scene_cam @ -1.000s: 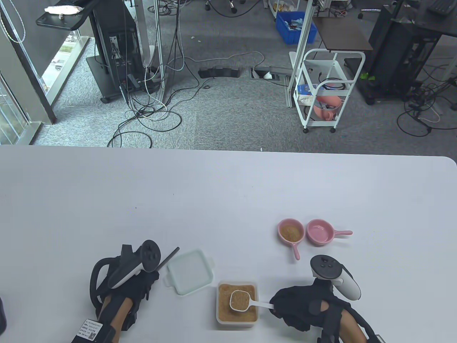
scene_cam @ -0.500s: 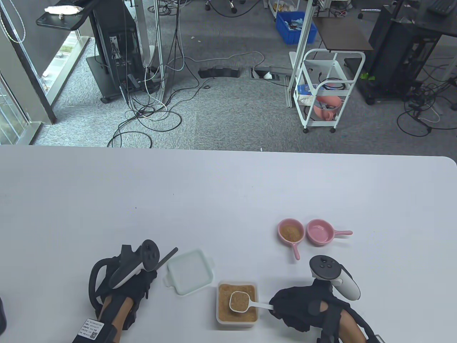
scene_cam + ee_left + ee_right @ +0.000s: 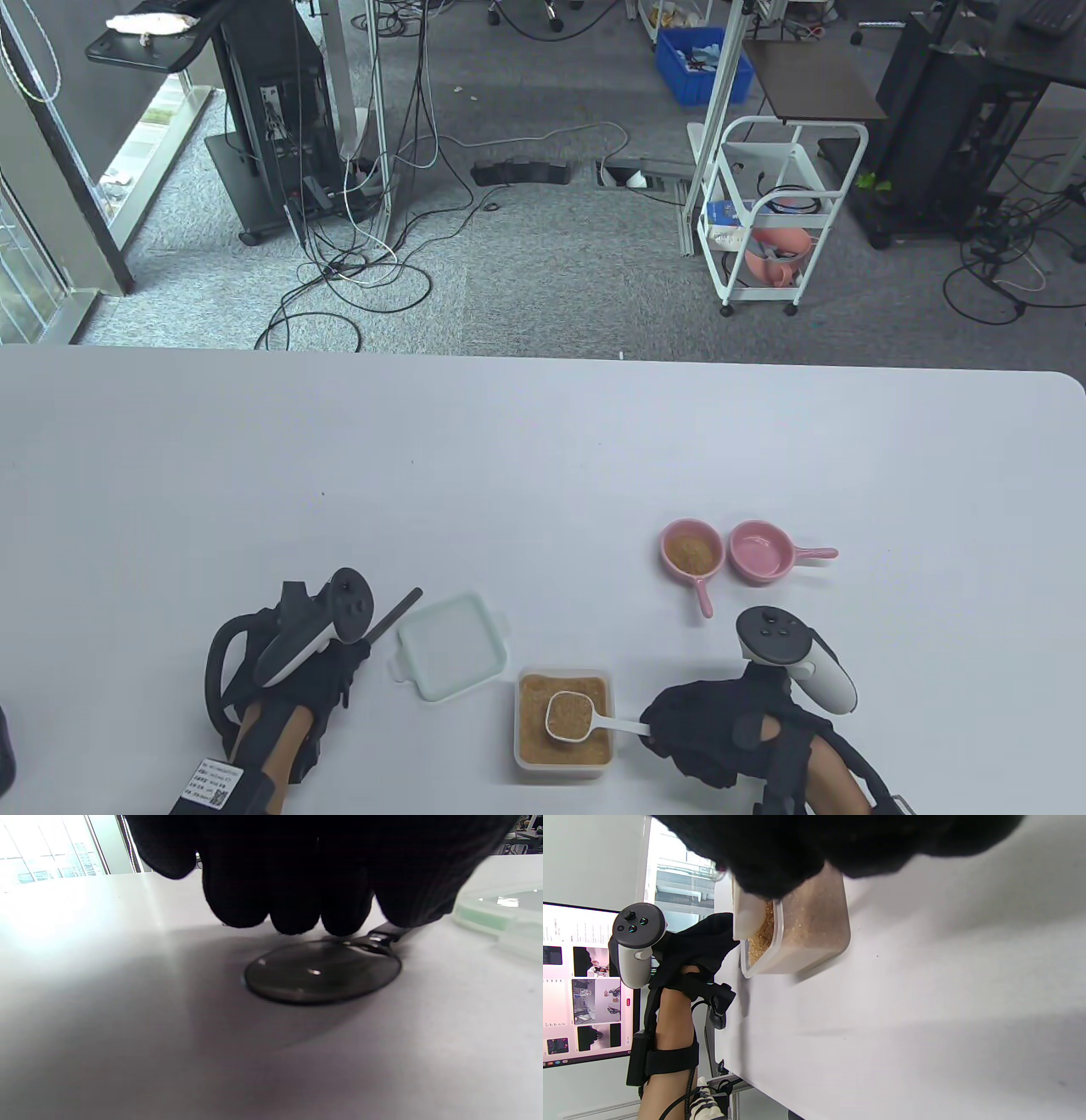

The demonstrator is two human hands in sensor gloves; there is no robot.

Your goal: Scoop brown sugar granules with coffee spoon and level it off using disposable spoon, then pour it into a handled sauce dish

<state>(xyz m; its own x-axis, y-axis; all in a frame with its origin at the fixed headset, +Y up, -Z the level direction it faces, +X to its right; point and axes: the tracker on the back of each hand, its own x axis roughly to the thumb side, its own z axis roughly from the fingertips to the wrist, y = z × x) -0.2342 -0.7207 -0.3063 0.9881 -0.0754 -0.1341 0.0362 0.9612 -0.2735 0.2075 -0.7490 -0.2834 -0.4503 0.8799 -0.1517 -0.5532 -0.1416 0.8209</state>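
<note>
- The left hand [image 3: 318, 671] has shifted slightly toward 9 o'clock over the last second, taking the black plastic disposable spoon [image 3: 322, 971] with it; the dark handle end now shows at about 1 o'clock of the hand's tracker.
- In the left wrist view the curled fingertips [image 3: 297, 912] sit on the spoon's neck while its bowl lies on the white table [image 3: 543, 458]. Judgement: the leveller is being gathered up, not yet lifted.
- The right hand [image 3: 721, 730] has not moved. It grips the handle of the white plastic coffee spoon [image 3: 570, 715], whose heaped bowl hangs over the clear square tub of brown sugar granules [image 3: 534, 747].
- Scooping looks done; levelling and pouring remain.
- Two pink handled sauce dishes stand at 12 o'clock of the right hand: one already sugared [image 3: 691, 550], one empty [image 3: 761, 550].
- The frosted square lid [image 3: 450, 645] lies between left hand and tub.
- Hidden: the right hand's fingers on the handle, under the glove; how firmly the left hand holds the spoon.
</note>
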